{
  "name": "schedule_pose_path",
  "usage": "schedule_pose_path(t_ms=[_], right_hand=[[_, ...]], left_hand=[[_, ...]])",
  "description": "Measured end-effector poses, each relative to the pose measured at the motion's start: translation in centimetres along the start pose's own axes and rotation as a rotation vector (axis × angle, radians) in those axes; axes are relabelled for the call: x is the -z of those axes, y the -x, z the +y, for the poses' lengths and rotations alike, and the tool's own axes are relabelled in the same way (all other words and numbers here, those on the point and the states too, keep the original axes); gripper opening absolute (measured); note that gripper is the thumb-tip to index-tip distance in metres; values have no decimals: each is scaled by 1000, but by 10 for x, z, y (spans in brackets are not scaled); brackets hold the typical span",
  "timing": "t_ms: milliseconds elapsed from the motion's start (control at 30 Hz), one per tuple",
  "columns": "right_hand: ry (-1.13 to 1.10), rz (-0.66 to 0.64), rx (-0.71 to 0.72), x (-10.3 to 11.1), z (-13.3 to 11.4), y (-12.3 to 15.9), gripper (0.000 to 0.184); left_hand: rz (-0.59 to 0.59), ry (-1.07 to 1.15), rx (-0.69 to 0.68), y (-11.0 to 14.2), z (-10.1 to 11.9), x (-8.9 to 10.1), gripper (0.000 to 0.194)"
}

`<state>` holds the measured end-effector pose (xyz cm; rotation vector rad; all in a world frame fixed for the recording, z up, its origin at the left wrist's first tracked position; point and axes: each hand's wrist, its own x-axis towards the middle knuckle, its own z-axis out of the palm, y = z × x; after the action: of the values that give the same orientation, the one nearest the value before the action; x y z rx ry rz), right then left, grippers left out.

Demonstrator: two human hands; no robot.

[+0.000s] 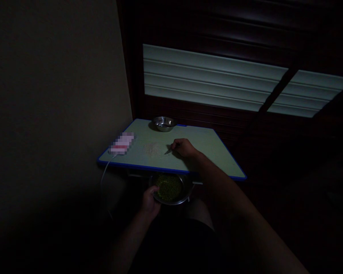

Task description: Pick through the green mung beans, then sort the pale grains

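Observation:
My left hand (151, 201) grips the left rim of a metal bowl (175, 203), thumb over the edge, below the table's front edge. Inside the bowl lies a mass of small green grains (169, 187), perhaps beans; the dim light hides their exact kind. Over the tabletop my right hand (184, 147) is closed on a small pointed metal tool (168, 151) that looks like a knife blade. Its tip points down and left, close to the table surface. A few tiny dark specks lie near the tip.
The small pale green table (214, 152) has a blue edge. At its back stands a second metal bowl (164, 124). A blurred pink phone-like object (122, 144) with a white cable (103, 175) lies at the left. A wall (74, 76) and louvred dark panels (211, 76) border the table.

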<state>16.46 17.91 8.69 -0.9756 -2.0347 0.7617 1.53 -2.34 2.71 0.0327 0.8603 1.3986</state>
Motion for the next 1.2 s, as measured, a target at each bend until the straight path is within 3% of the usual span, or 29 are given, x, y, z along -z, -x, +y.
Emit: schedule_pose_path(t_ms=[267,467,567,767,967,1200], right_hand=[[-63,28,-38,4,-4,15,6],[-168,375,-69,7,-17,23,4],[-248,459,-136,8,-19,31,13],[-227,424,-233,2,-18,46,18],[-71,325,-168,-4,-26,50,9],[-85,294,-141,-3,-27,51,9]], left_hand=[[8,-31,6,-2,-1,-2,21],[-12,-18,4,-2,-2,-3,32],[-18,-12,-1,-2,-2,-2,31],[-17,-25,-3,-3,-2,-1,28],[-36,-34,-4,-2,-2,-1,38],[-44,-34,-23,-2,0,0,38]])
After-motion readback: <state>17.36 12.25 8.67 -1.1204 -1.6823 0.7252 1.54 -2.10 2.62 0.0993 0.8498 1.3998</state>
